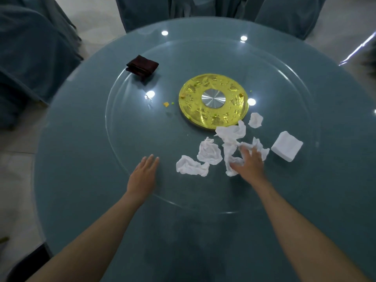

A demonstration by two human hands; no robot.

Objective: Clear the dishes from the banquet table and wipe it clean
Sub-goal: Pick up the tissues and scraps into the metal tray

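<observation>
We see the right hand (249, 162) lying on the crumpled white tissues (231, 133), near right on the glass turntable (126, 123). Its fingers (245, 152) are spread and press the paper, not closed round it. The left hand (143, 176) lies flat on the turntable's near-left edge, fingers straight and close together, holding nothing. Just right of the tissues sits a folded white napkin (286, 146). Farther off are the central gold disc (191, 92), yellow food scraps (166, 104) to its left, and a folded dark red cloth (142, 67) at far left, all on the round table (71, 139).
</observation>
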